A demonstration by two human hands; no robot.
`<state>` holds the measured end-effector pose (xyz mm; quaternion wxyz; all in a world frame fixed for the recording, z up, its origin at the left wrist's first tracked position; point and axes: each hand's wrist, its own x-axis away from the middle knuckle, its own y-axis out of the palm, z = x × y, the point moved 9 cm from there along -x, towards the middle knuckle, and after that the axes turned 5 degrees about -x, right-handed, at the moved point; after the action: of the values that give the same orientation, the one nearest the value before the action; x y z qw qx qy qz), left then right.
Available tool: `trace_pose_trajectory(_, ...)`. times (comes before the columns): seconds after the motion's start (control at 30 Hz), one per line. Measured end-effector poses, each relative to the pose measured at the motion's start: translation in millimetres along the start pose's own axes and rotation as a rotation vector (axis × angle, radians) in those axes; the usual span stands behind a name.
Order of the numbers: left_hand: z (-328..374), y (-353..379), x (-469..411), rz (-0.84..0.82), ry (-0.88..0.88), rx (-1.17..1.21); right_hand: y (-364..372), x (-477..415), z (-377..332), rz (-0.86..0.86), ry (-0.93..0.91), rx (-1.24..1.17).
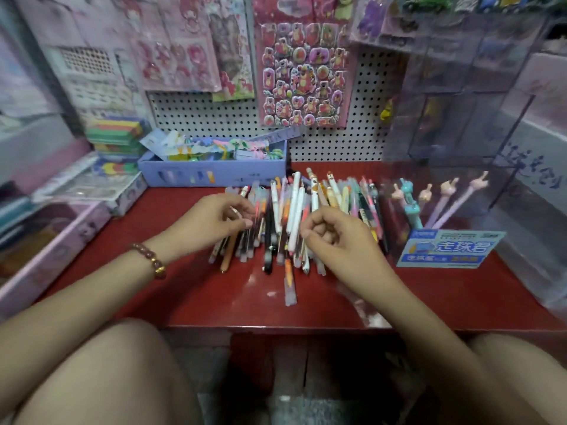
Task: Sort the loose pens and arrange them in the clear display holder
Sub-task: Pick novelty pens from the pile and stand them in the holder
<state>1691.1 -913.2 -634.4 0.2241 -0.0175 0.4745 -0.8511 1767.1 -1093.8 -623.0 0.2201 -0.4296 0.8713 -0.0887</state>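
A pile of loose pens [291, 216] lies in the middle of the red shelf [190, 289], mostly pointing away from me. My left hand [221, 217] rests on the pile's left side, its fingertips pinched on a pen there. My right hand [331, 237] hovers over the pile's right part with fingers curled in; I cannot tell whether it grips a pen. The clear display holder [451, 246] stands at the right with a blue label on its front. Several novelty pens [441, 200] with hand-shaped and animal tops lean inside it.
A lilac box [214, 173] full of small items sits behind the pile, against a white pegboard [331, 142] hung with sticker sheets. Pink boxes [55, 237] line the left side. A tall clear rack [472, 96] rises at the right. My knees are below the shelf's front edge.
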Motion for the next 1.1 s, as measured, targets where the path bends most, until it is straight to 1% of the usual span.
trace_pose_trajectory(0.1, 9, 14, -1, -0.044, 0.056, -0.037, 0, -5, 9, 0.013, 0.038, -0.063)
trace_pose_trajectory(0.23, 27, 29, -13, -0.052, 0.141, -0.077, -6, -10, 14, 0.062, 0.042, -0.112)
trace_pose_trajectory(0.37, 27, 41, -20, -0.096, 0.085, -0.055, -13, -8, 12, 0.101, 0.039, -0.105)
trace_pose_trajectory(0.47, 19, 36, -20, -0.066, 0.072, 0.005, -13, -7, 11, 0.098, 0.046, -0.107)
trace_pose_trajectory(0.53, 8, 31, -17, -0.023, 0.027, 0.043, -10, -8, 11, 0.087, 0.050, -0.102)
trace_pose_trajectory(0.6, -3, 20, -13, 0.058, -0.049, 0.120, -8, -8, 11, 0.073, 0.053, -0.097)
trace_pose_trajectory(0.7, -22, -6, 0, 0.193, -0.212, 0.367, -5, -7, 10, 0.070, 0.062, -0.119)
trace_pose_trajectory(0.73, -26, -14, 5, 0.222, -0.247, 0.456, -5, -7, 11, 0.071, 0.066, -0.126)
trace_pose_trajectory(0.8, -26, -26, 16, 0.238, -0.255, 0.593, -3, -7, 14, 0.070, 0.080, -0.116)
trace_pose_trajectory(0.9, -15, -33, 30, 0.191, -0.226, 0.640, 4, -8, 13, 0.061, 0.099, -0.122)
trace_pose_trajectory(1.1, 13, -19, 42, -0.028, -0.084, 0.594, 30, -8, 11, -0.027, 0.187, -0.289)
